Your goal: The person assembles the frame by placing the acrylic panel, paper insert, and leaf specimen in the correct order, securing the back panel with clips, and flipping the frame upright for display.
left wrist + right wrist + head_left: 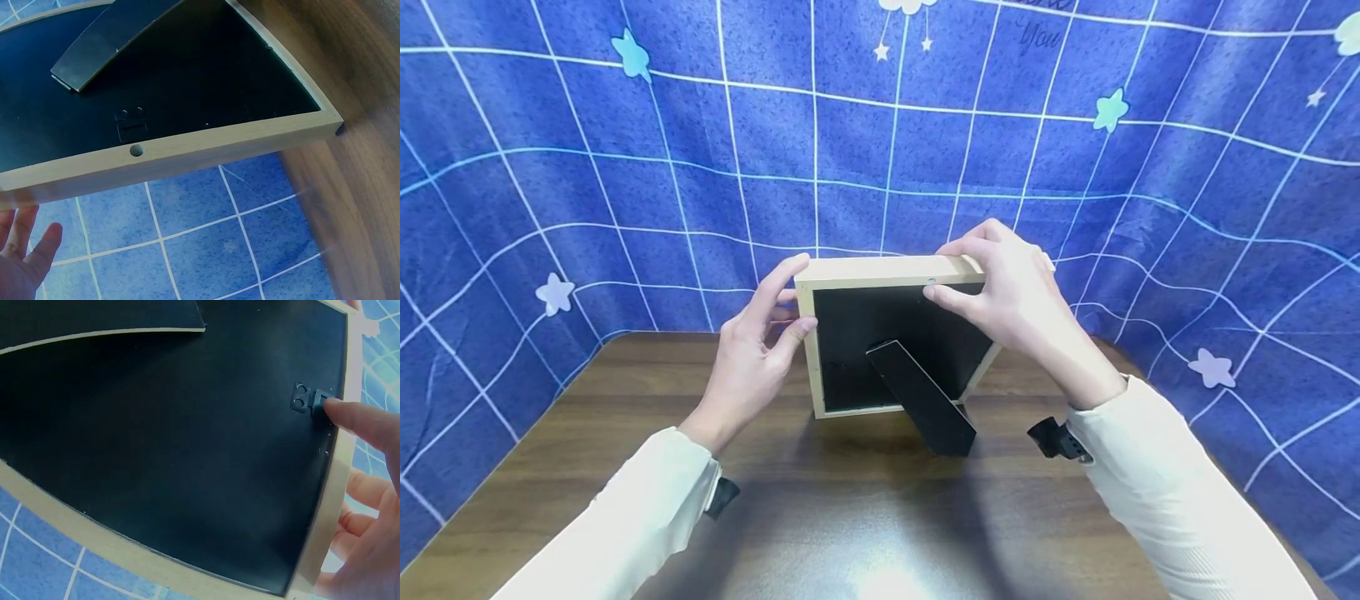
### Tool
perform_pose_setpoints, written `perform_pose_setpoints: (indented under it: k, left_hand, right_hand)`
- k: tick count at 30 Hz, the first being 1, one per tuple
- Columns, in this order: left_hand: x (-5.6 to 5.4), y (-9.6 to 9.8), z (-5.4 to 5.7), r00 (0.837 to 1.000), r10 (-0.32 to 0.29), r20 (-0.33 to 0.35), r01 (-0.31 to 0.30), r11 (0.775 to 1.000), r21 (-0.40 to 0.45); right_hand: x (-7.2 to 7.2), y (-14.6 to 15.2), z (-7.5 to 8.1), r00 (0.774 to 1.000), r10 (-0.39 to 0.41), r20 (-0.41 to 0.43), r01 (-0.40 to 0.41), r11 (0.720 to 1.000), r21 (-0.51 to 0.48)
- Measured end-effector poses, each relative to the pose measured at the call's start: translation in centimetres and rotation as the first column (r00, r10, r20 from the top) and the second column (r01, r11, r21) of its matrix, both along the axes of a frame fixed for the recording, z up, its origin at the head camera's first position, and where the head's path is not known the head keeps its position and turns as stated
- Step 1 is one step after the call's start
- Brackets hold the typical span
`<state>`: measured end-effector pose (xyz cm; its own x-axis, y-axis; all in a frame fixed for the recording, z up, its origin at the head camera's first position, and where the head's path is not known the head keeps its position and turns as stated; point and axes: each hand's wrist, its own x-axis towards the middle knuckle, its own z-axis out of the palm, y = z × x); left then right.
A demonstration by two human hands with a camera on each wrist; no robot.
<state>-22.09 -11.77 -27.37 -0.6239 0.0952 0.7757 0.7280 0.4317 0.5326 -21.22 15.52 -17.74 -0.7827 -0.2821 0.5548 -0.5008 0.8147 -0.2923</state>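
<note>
A picture frame (880, 268) of pale wood stands on the table with its black backing board (857, 333) towards me. From that board a black easel leg (925, 400) slants down to the tabletop. My left hand (748, 358) holds the frame's left side, thumb on the back edge and index finger by the top corner. My right hand (1018, 292) grips the top edge toward the right, fingers over it. In the right wrist view its thumb (362, 419) presses by a small metal hanger (301, 398). The frame's front is hidden.
The brown wooden table (850, 508) carries the frame near its far edge. Behind and on both sides hangs a blue curtain (850, 150) with white grid lines and stars. Dark straps (1058, 438) hang at both wrists, under white sleeves.
</note>
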Motion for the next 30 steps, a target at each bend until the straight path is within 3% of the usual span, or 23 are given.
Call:
perform_pose_setpoints:
  k: [16, 24, 27, 30]
  left_hand:
    - [-0.1, 0.1, 0.1, 1.0, -0.003, 0.002, 0.003, 1.0, -0.004]
    - [-0.1, 0.1, 0.2, 1.0, 0.02, 0.01, -0.02, 1.0, -0.021]
    - [-0.2, 0.1, 0.2, 1.0, 0.024, 0.005, -0.024, 0.999, -0.024]
    - [-0.2, 0.0, 0.3, 1.0, 0.022, 0.013, -0.021, 0.999, -0.033]
  right_hand:
    - [0.3, -1.1, -0.3, 0.996, -0.08, -0.04, 0.081, 0.996, 0.033]
    - [0.3, -1.2, -0.8, 0.988, -0.078, -0.136, 0.091, 0.991, 0.097]
    - [0.2, -1.1, -0.6, 0.989, -0.069, -0.132, 0.084, 0.99, 0.113]
    - [0.2, -0.8, -0.1, 0.996, -0.052, -0.073, 0.061, 0.99, 0.127]
